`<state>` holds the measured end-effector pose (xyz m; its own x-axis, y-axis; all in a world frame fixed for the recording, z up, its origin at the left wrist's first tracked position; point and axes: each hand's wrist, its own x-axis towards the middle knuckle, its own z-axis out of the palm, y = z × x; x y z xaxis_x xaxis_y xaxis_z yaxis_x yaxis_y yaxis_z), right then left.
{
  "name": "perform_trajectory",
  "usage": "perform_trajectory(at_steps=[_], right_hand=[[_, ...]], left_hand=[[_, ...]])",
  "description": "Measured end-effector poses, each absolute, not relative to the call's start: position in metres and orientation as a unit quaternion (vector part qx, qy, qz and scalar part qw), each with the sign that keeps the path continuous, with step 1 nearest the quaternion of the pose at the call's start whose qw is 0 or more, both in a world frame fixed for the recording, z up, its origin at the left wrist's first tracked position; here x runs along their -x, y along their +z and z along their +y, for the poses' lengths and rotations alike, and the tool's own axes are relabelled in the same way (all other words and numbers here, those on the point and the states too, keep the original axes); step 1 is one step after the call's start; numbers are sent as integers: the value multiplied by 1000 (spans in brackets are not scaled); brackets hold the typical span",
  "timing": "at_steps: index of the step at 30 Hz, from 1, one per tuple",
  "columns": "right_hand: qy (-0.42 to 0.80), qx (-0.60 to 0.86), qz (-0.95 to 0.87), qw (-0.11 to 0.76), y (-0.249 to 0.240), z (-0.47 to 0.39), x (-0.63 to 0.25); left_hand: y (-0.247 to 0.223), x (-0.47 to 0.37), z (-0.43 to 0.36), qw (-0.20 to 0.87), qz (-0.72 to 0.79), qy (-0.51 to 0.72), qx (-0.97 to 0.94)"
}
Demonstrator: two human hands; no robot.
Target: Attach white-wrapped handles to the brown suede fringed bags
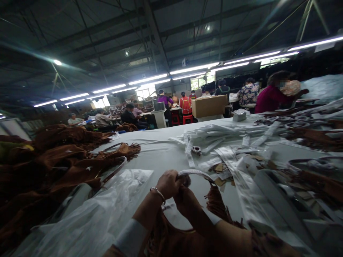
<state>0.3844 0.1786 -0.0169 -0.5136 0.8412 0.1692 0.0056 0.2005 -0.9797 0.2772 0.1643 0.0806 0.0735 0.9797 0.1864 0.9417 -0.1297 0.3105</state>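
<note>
My left hand (168, 184), with a bracelet at the wrist, is closed on the arched handle (198, 172) of a brown fringed bag (174, 239). Close against it, my right hand (186, 200) is closed too, gripping the same handle. White wrapping covers the top of the handle, and its right end runs down to a brown fringe (215, 200). The bag's body lies nearest me, partly hidden by my forearms. My fingertips are mostly hidden, and what they do to the wrapping cannot be made out.
Brown bags (64, 160) are heaped at the left beside clear plastic sheeting (107, 203). White strips (214, 134), a roll (196, 150) and small cardboard pieces (221, 171) lie on the white table (150, 137). Beyond are a carton (209, 106) and several seated people, one in magenta (268, 98).
</note>
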Motion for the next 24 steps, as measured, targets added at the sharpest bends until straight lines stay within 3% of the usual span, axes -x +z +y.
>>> perform_trajectory(at_steps=[6, 8, 12, 14, 19, 21, 24], right_hand=[[539, 345, -700, 317, -13, 182, -406], [433, 376, -745, 340, 0, 185, -424], [93, 318, -841, 428, 42, 195, -454], [13, 279, -881, 382, 58, 201, -457], [9, 287, -932, 223, 62, 211, -443], [-8, 288, -936, 202, 57, 213, -439], [-50, 265, -942, 199, 52, 214, -438]], left_hand=[[81, -262, 170, 141, 653, 230, -708], [81, -256, 171, 177, 640, 243, -708], [80, -259, 172, 258, 601, 274, -705], [80, -265, 174, 273, 575, 280, -719], [79, -271, 171, 255, 586, 257, -725], [80, -269, 168, 323, 598, 243, -692], [86, -265, 161, 510, 545, 264, -611]])
